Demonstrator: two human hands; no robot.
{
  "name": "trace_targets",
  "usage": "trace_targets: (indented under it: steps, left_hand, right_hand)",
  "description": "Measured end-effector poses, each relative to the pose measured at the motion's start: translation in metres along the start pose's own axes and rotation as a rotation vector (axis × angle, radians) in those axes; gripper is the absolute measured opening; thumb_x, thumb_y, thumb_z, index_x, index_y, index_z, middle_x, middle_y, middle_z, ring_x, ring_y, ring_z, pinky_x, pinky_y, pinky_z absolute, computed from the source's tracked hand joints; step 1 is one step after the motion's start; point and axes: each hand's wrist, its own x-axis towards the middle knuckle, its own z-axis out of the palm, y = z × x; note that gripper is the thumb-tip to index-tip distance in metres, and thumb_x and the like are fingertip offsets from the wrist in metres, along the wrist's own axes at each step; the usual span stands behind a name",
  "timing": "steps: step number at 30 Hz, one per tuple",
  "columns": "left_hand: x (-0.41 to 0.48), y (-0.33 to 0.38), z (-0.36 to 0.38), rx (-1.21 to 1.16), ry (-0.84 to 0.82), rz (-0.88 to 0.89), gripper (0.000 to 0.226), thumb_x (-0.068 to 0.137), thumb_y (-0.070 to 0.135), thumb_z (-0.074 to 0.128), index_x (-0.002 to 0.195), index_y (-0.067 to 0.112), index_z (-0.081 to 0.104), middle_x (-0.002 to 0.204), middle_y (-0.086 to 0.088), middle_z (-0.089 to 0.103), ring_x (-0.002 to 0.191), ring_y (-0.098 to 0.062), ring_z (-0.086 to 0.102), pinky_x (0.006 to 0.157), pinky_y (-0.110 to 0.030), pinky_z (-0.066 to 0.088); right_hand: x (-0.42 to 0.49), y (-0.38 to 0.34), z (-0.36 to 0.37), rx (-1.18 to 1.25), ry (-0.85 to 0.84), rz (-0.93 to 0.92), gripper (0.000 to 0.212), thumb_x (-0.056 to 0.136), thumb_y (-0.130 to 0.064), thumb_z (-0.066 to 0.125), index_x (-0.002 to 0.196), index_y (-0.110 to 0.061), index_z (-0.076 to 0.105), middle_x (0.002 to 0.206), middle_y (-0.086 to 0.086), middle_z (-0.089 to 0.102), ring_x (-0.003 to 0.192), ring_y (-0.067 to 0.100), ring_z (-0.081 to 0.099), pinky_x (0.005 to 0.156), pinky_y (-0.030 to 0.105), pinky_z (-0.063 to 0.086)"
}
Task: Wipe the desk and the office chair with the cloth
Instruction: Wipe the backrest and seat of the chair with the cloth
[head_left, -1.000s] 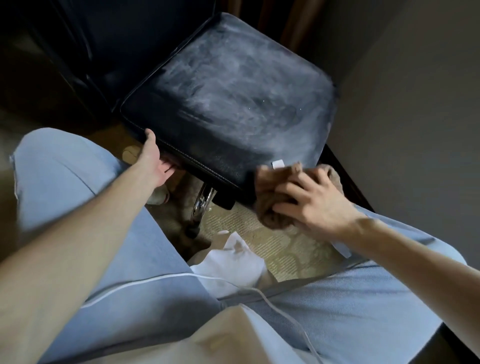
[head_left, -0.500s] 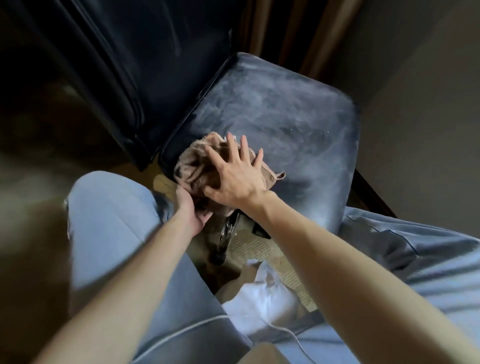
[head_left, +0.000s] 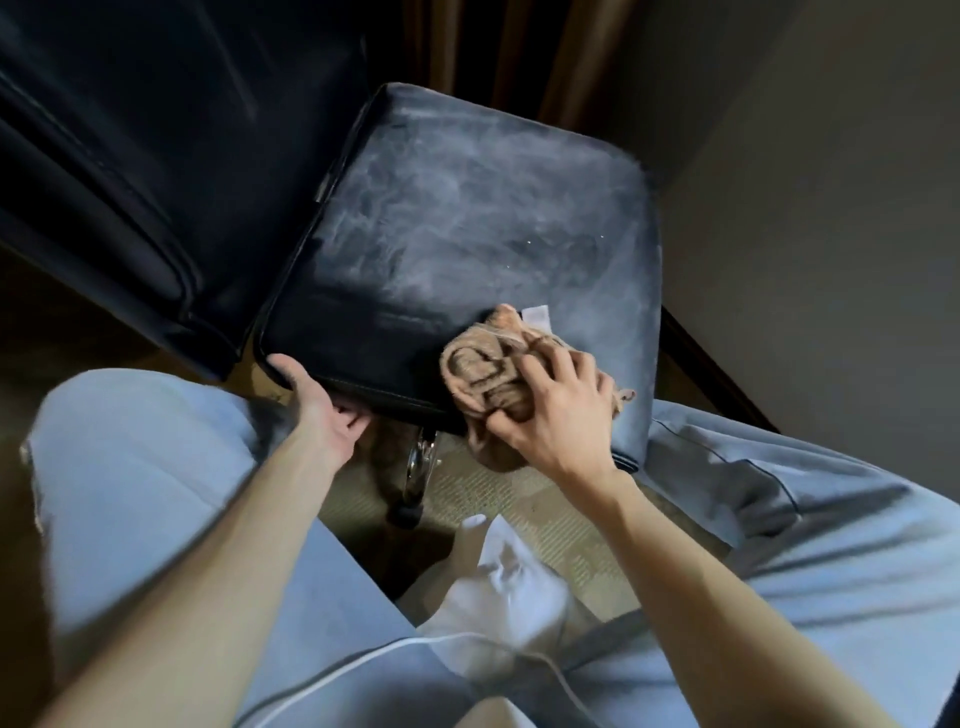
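Note:
The black office chair seat (head_left: 467, 223) fills the middle of the head view, its leather streaked with pale dusty smears. A crumpled brown cloth (head_left: 483, 374) with a white label lies on the seat's front edge, right of centre, and hangs partly over it. My right hand (head_left: 561, 415) lies on top of the cloth with fingers curled into it and the thumb pinching its lower side. My left hand (head_left: 322, 415) grips the seat's front left corner, thumb on top and fingers tucked underneath. The desk is out of view.
The chair's black backrest (head_left: 156, 156) stands at the upper left. A chrome base leg (head_left: 421, 462) shows under the seat above patterned carpet. My knees in light blue trousers (head_left: 130, 467) flank the chair, with a white-socked foot (head_left: 509, 577) between them. A grey wall (head_left: 831, 208) closes the right.
My right hand has slid the cloth from the seat's front left corner rightward along the front edge. My left hand keeps its hold on the left corner.

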Motion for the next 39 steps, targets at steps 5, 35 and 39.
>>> trace_targets:
  steps: [5,35,39]
  left_hand:
    - [-0.005,0.003,-0.001,0.017,-0.003,0.034,0.108,0.081,0.093,0.028,0.162,0.021,0.025,0.164,-0.015,0.033,0.148,-0.035,0.037,0.121,-0.054,0.032]
    - [-0.024,-0.008,-0.009,0.114,0.012,0.006,0.116,0.083,0.092,0.026,0.158,0.002,0.028,0.159,-0.022,0.039,0.144,-0.034,0.045,0.121,-0.045,0.034]
    - [-0.028,-0.017,-0.017,0.155,0.024,0.004,0.116,0.086,0.090,0.021,0.158,-0.001,0.026,0.159,-0.023,0.037,0.146,-0.034,0.041,0.121,-0.044,0.030]
  right_hand:
    - [-0.027,0.048,-0.007,0.232,0.061,0.307,0.071,0.068,-0.062,0.060,0.130,-0.026,0.061,0.142,0.000,0.053,0.125,0.031,0.044,0.101,0.050,0.044]
    - [0.021,-0.007,-0.014,0.320,-0.029,0.267,0.074,0.076,-0.054,0.068,0.142,-0.024,0.051,0.149,0.011,0.047,0.130,0.040,0.043,0.115,0.047,0.028]
    - [0.026,-0.059,-0.004,0.225,-0.099,0.145,0.069,0.076,-0.059,0.060,0.136,-0.024,0.052,0.147,0.011,0.046,0.126,0.038,0.045,0.113,0.050,0.029]
